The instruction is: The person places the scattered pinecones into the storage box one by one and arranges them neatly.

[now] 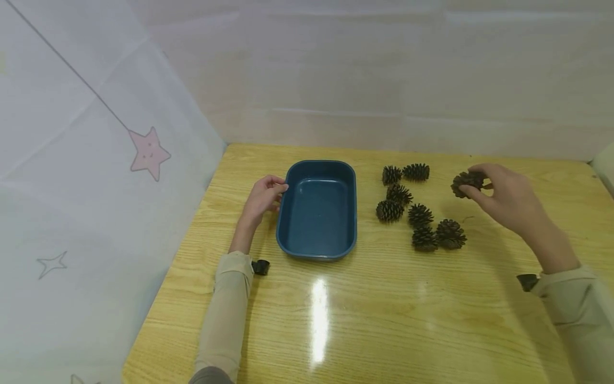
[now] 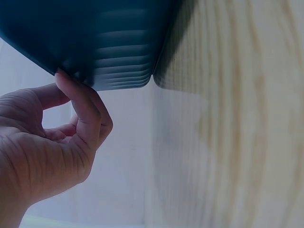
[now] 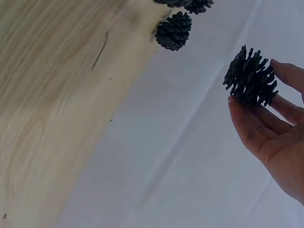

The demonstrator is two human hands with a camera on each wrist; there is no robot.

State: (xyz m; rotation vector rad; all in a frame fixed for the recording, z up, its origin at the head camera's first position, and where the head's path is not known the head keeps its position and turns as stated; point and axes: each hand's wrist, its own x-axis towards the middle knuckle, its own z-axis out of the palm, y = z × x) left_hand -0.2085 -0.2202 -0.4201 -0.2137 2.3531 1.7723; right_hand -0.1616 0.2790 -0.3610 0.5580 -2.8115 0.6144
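Note:
In the head view an empty, dark blue rectangular plastic basin (image 1: 316,252) with rounded corners sits on the table. My left hand (image 1: 263,198) pinches the left side of its rim, thumb on top; the left wrist view shows curled fingers against the outer wall (image 2: 123,52). Off to the right, my right hand (image 1: 509,198) holds a brown pine cone (image 1: 466,184) above the table between thumb and fingers. Seen from the right wrist, this pine cone (image 3: 251,78) has open scales. Several more pine cones (image 1: 389,210) lie in a loose group between the basin and my right hand.
The light wooden table (image 1: 384,309) ends at the back against a pale cloth wall (image 1: 336,69). A white cloth with a pink star (image 1: 150,153) hangs along the left edge. A thin twig (image 1: 468,218) lies near the right-hand pine cones.

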